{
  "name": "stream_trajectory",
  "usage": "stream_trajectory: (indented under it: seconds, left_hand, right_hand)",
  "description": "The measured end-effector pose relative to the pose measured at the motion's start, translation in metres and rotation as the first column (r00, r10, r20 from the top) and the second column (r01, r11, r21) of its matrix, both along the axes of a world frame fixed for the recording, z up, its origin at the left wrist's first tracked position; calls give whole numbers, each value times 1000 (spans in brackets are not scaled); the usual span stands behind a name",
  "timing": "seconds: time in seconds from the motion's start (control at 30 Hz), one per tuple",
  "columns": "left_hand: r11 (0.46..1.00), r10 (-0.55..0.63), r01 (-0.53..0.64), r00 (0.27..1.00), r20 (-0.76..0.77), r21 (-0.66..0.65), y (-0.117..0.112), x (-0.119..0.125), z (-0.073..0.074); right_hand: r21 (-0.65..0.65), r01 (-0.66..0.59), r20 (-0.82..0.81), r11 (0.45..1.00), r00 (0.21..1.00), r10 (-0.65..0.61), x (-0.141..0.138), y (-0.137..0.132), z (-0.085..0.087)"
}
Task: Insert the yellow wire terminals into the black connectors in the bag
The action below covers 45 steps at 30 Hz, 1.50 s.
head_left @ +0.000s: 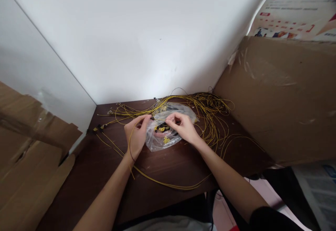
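Observation:
My left hand is closed in a pinch on a thin yellow wire, with something small and dark at its fingertips. The wire stretches across to my right hand, whose thumb and forefinger also pinch it. A length of wire loops down over my left wrist. Just beneath both hands lies a clear plastic bag holding small yellow connectors and black pieces. Behind and to the right spreads a tangled bundle of yellow and black wires. What exactly sits between my left fingertips is too small to make out.
Several wires with dark connectors lie at the left of the brown table. Two long yellow wires curve near the front edge. Cardboard stands on the right, more cardboard on the left, and a white wall behind.

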State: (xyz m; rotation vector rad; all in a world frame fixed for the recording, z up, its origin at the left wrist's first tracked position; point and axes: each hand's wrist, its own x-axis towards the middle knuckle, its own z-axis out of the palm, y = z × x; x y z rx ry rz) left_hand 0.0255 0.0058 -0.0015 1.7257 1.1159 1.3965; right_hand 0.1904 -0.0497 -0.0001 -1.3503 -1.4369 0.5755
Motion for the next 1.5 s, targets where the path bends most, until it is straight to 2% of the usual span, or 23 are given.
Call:
stream_trajectory:
  seconds: [0.1, 0.27, 0.47, 0.6, 0.87, 1.27, 1.5]
  left_hand:
    - [1000, 0, 0, 1000, 6, 6, 0, 1, 1]
    - [999, -32, 31, 999, 24, 22, -2, 1, 3]
    - [992, -98, 100, 994, -39, 73, -1, 0, -1]
    - [984, -111, 124, 988, -103, 131, -2, 0, -3]
    - [968, -132, 161, 979, -156, 191, -4, -1, 2]
    - [959, -197, 223, 968, -154, 176, -2, 2, -6]
    - [943, -238, 267, 958, -161, 197, -6, 3, -6]
  right_hand:
    - [-69, -14, -61, 997, 998, 10, 0, 1, -1]
    - [-235, -152, -355, 960, 933, 61, -3, 1, 2]
    - [-265, -208, -508, 942, 860, 47, -5, -1, 4]
    - [-261, -187, -502, 947, 864, 32, -5, -1, 2]
    - [-226, -99, -365, 969, 931, 10, -6, 0, 2]
    - [-271, -68, -348, 960, 937, -32, -7, 2, -1]
    - [-270, -66, -364, 960, 931, -38, -6, 2, -2]
